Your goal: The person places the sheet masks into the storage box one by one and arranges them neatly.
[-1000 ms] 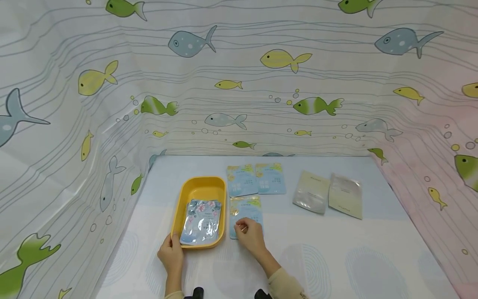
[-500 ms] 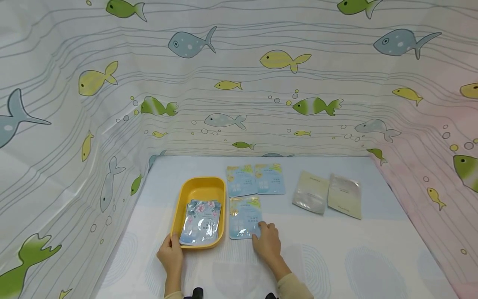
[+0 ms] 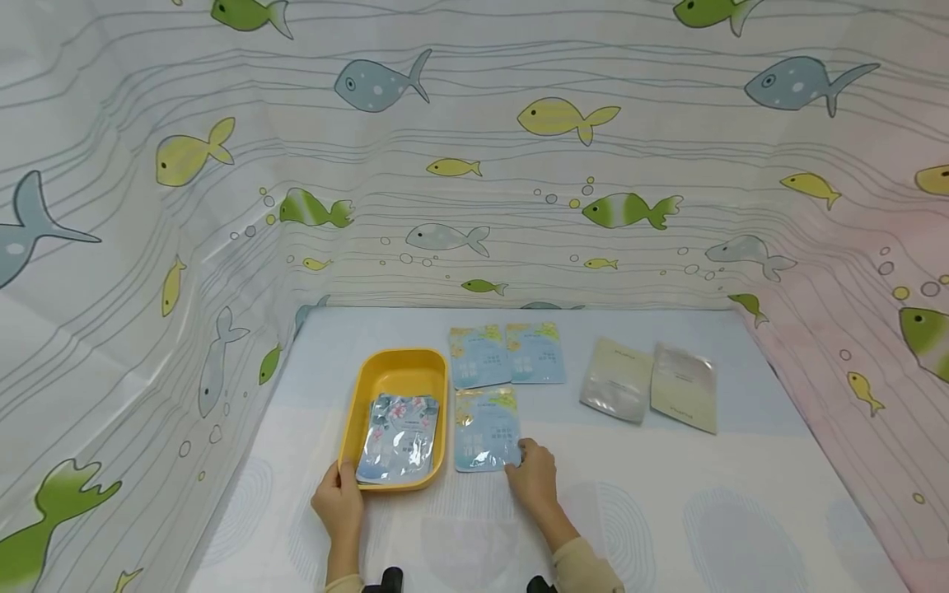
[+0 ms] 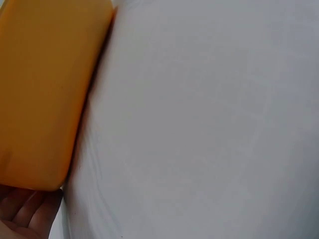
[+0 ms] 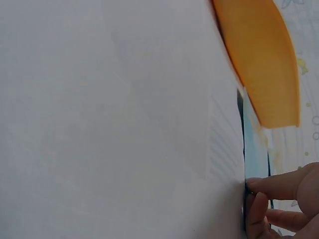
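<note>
A yellow plastic tray [image 3: 399, 377] stands at the left of the table with floral face mask packets [image 3: 400, 438] lying inside. My left hand [image 3: 339, 497] grips its near left corner, thumb at the rim; in the left wrist view the fingers [image 4: 34, 211] lie against the tray's end [image 4: 45, 94]. Just right of the tray, a blue face mask packet [image 3: 485, 427] lies flat. My right hand [image 3: 535, 476] pinches that packet's lower right edge; in the right wrist view, thumb and forefinger of this hand [image 5: 281, 199] meet at its edge.
Behind it lie two more blue packets, left [image 3: 478, 358] and right [image 3: 535, 354], side by side. Farther right are two silvery beige packets, one [image 3: 617, 380] slightly tilted, the other [image 3: 685, 389] beside it. A fish-patterned curtain [image 3: 519, 189] encloses the table's back and sides.
My right hand has moved right, from over the middle of the near blue packet to its lower right edge, uncovering its front. The left hand stays at the tray's corner.
</note>
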Available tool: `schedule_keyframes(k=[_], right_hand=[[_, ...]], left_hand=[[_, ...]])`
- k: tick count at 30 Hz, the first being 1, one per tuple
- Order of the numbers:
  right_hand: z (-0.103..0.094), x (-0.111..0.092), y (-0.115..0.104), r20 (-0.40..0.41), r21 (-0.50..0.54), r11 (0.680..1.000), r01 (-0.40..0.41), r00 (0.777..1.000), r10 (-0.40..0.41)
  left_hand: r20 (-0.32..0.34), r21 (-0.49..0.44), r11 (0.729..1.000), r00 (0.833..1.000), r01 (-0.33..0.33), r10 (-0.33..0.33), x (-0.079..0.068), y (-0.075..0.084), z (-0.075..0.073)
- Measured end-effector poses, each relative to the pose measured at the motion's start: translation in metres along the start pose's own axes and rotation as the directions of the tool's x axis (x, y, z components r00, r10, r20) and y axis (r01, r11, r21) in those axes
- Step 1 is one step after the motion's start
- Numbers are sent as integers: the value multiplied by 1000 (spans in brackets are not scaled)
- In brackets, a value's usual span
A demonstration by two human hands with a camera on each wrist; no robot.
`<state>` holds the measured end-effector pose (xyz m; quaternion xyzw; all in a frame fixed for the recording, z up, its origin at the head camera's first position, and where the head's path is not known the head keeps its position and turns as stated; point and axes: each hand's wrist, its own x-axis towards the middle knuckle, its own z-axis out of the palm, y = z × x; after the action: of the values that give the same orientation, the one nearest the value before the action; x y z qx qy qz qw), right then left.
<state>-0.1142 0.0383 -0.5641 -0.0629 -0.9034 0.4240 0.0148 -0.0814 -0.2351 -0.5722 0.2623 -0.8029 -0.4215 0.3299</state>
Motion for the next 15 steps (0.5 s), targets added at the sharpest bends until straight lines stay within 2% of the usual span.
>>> schedule_keyframes(k=[3,5,8,15], right_hand=[[-3,4,5,10,124,991,-57,998,56],[-5,7,8,42,213,970,-115,993,108],[-9,12,9,115,335,921,-200,979,171],[-15,15,6,318,459,819,-343,925,209]], left_hand=[[3,-2,1000,1000,9,-9,0,1,0],[4,-1,1000,1000,19,-19,0,1,-1],[3,-1,1000,1000,27,-27,0,1,-1],[0,-1,1000,1000,16,-16,0,2,-1]])
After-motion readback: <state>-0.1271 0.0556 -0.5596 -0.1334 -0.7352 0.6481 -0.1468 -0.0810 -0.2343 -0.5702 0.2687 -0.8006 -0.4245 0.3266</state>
